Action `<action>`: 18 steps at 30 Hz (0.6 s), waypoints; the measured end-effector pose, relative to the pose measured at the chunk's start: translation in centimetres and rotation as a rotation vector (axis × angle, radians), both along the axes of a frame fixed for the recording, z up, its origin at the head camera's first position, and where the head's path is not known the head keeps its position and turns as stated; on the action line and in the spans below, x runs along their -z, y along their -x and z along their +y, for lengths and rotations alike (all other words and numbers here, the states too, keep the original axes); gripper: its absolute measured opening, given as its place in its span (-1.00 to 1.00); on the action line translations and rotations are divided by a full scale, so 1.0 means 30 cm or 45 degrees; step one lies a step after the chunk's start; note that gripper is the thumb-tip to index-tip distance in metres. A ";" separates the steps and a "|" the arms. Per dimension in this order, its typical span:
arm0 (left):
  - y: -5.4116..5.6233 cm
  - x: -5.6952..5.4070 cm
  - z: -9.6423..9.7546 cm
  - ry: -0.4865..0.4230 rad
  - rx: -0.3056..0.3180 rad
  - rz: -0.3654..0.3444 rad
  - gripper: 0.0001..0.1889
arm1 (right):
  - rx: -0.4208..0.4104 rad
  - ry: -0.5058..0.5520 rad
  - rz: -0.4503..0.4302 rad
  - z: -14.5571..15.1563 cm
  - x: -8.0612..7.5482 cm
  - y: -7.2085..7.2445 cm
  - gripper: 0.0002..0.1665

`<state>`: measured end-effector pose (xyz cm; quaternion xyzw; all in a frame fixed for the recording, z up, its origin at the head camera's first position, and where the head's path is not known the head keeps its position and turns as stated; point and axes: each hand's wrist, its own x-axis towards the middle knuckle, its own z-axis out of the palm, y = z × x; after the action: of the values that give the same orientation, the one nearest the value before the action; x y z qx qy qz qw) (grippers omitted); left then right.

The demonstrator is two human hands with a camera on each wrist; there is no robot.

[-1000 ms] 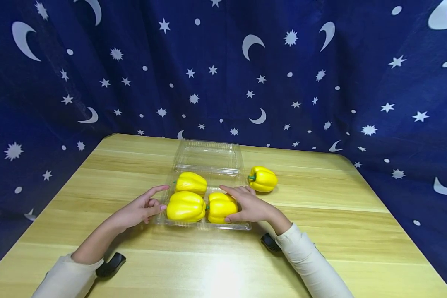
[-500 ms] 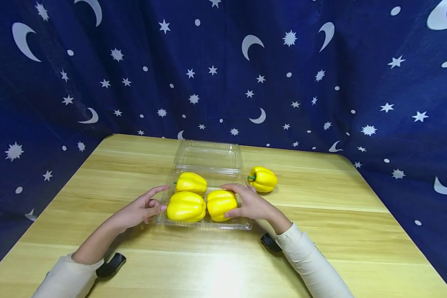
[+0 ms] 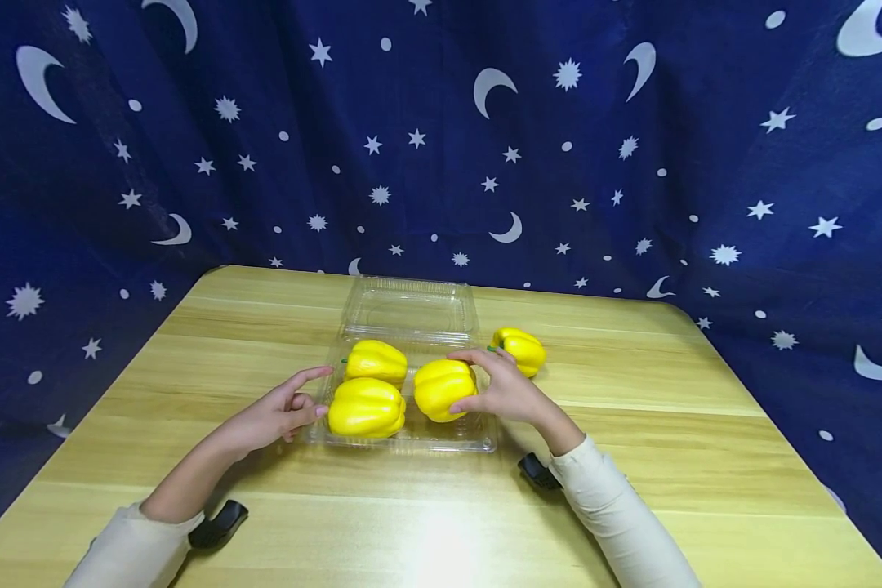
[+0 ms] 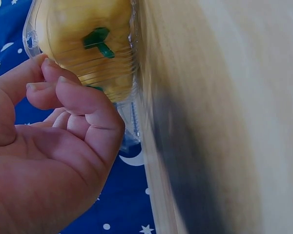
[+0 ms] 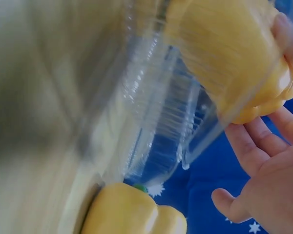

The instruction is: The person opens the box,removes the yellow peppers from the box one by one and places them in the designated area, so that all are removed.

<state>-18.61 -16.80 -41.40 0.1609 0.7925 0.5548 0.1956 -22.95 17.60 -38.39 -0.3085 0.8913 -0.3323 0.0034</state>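
Wooden surface [image 3: 323, 518] carries an open box [image 3: 448, 446]. Right hand [image 3: 510, 390] pinches one pepper [image 3: 441, 392] over its right part; left hand [image 3: 278, 413], thumb and index spread, is at the left edge. I think best is even grip, clear of the front pepper [image 3: 366, 408], and box held steady

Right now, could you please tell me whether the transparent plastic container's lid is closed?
No, the clear rectangular lid is folded back behind the container's open base, where two glossy yellow bell peppers rest uncovered.
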 end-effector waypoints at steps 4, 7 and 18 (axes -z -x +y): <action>0.001 0.000 -0.001 -0.016 0.016 0.001 -0.30 | 0.028 0.027 0.029 0.021 -0.020 0.009 -0.16; 0.004 0.002 -0.002 -0.022 0.026 0.002 -0.30 | 0.045 0.076 0.033 0.044 -0.040 0.018 -0.15; 0.008 0.009 -0.007 0.011 0.004 -0.007 -0.31 | 0.314 0.228 -0.061 0.195 -0.105 0.072 -0.14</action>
<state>-18.87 -17.02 -41.67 0.1598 0.7940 0.5516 0.1994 -25.11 23.46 -35.23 -0.1877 0.8888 -0.4158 -0.0438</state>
